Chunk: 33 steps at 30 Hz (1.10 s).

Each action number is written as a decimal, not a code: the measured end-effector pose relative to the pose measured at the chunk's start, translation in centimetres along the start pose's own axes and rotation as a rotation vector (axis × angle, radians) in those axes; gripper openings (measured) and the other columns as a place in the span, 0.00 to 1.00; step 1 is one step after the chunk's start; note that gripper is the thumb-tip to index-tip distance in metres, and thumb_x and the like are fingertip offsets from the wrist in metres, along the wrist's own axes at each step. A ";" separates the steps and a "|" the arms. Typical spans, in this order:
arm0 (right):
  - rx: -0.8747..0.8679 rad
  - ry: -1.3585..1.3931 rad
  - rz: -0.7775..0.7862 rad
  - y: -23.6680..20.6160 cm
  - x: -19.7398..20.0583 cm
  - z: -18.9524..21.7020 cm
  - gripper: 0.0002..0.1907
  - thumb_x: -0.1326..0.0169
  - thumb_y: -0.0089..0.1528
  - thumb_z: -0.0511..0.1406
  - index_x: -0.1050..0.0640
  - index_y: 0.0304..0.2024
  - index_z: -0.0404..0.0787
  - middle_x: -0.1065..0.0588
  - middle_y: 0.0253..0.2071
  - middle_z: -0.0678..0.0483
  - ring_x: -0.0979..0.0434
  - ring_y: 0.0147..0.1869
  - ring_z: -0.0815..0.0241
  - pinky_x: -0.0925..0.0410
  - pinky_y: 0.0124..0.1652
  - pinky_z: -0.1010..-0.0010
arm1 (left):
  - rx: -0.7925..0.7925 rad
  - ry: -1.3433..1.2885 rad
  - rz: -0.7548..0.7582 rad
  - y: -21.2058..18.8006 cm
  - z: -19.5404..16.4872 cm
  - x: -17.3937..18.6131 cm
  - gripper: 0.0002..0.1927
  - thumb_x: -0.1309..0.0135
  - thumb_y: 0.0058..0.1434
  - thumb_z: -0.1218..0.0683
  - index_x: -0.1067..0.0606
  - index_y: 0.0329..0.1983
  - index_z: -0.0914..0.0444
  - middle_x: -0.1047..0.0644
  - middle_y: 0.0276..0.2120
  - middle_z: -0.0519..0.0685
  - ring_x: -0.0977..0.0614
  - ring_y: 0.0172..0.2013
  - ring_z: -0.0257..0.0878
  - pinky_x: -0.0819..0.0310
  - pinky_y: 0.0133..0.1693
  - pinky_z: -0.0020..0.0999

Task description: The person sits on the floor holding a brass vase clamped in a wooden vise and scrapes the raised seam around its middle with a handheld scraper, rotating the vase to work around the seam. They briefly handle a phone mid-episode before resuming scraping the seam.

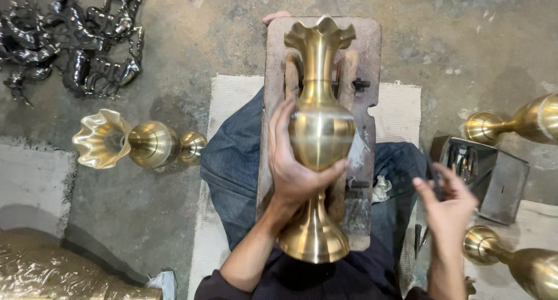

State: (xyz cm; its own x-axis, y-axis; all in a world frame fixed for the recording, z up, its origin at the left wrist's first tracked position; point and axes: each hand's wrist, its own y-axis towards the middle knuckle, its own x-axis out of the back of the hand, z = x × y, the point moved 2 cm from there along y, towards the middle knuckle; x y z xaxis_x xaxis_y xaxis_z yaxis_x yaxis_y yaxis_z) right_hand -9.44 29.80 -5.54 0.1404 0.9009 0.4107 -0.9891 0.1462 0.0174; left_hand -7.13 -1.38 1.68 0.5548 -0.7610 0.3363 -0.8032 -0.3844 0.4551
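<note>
The left hand (296, 166) was wrapped around the belly of a brass vase (318, 137), fingers curled on its near side and thumb on the far side, holding it lengthwise over a worn wooden board (372, 50) that lay across the person's lap. The vase's fluted mouth pointed away from the hand and its flared foot sat just behind the wrist. The right hand (447, 204) hovered well to the right of the vase, fingers loosely curled around a thin dark tool (435, 175), beside a dark open box (482, 169). Left of the left hand lay a second brass vase (136, 143) on its side; beyond it, a heap of dark metal figurines (70, 38). Below that, a bundle in shiny golden plastic wrap (52, 274).
</note>
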 end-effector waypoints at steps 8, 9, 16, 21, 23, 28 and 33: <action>-0.197 -0.325 0.028 -7.9 -1.4 -2.1 0.23 0.35 0.60 0.34 0.20 0.58 0.41 0.20 0.35 0.53 0.23 0.37 0.65 0.31 0.38 0.73 | 0.253 -0.091 0.107 -3.2 -2.7 2.2 0.72 0.26 0.42 0.37 0.56 0.80 0.69 0.40 0.72 0.67 0.33 0.71 0.58 0.37 0.70 0.51; -0.236 -0.350 0.040 -8.5 -1.5 -2.2 0.23 0.34 0.60 0.35 0.20 0.58 0.42 0.20 0.35 0.52 0.24 0.37 0.63 0.32 0.38 0.72 | 0.304 -0.128 0.133 -3.6 -2.7 2.4 0.73 0.27 0.43 0.37 0.58 0.80 0.70 0.41 0.72 0.67 0.33 0.71 0.58 0.37 0.69 0.50; -0.280 -0.419 0.077 -11.2 -0.6 -2.4 0.22 0.36 0.59 0.37 0.20 0.56 0.44 0.17 0.37 0.53 0.19 0.38 0.63 0.31 0.41 0.70 | 0.263 0.170 0.174 -6.5 -4.0 4.8 0.72 0.23 0.40 0.40 0.56 0.77 0.70 0.31 0.59 0.67 0.26 0.57 0.56 0.28 0.58 0.46; -0.268 -0.454 0.091 -12.1 -0.4 -2.9 0.22 0.36 0.59 0.39 0.20 0.56 0.43 0.18 0.35 0.51 0.18 0.37 0.59 0.29 0.40 0.66 | 0.567 0.111 0.377 -7.8 -3.5 5.1 0.70 0.26 0.40 0.44 0.58 0.78 0.65 0.18 0.33 0.57 0.14 0.31 0.44 0.16 0.37 0.35; -0.280 -0.457 0.097 -12.4 -0.5 -3.1 0.23 0.35 0.58 0.39 0.20 0.55 0.42 0.18 0.34 0.51 0.18 0.37 0.58 0.28 0.40 0.65 | 0.523 -0.120 0.362 -7.7 -3.3 4.7 0.70 0.28 0.44 0.48 0.65 0.78 0.66 0.18 0.39 0.56 0.13 0.34 0.42 0.15 0.36 0.33; -0.278 -0.574 0.107 -13.3 -0.7 -3.1 0.26 0.33 0.56 0.43 0.20 0.54 0.41 0.18 0.34 0.49 0.16 0.38 0.53 0.27 0.42 0.61 | 0.507 -0.310 0.327 -7.7 -2.8 4.7 0.68 0.29 0.46 0.52 0.64 0.79 0.65 0.17 0.40 0.61 0.12 0.34 0.41 0.15 0.35 0.33; -0.314 -0.673 0.198 -14.4 -0.8 -3.1 0.27 0.33 0.55 0.46 0.19 0.54 0.45 0.17 0.37 0.48 0.16 0.42 0.50 0.27 0.44 0.58 | 0.571 -0.330 0.312 -7.3 -2.5 4.9 0.68 0.28 0.45 0.50 0.62 0.79 0.64 0.16 0.33 0.58 0.13 0.28 0.39 0.17 0.31 0.32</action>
State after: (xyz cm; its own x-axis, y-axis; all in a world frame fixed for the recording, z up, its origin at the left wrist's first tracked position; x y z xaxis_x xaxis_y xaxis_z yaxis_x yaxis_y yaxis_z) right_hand 4.78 28.23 -8.94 -0.1947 0.4945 0.8471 -0.9198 0.2078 -0.3327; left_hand 1.98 -1.03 2.10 0.2600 -0.9629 0.0726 -0.9512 -0.2683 -0.1526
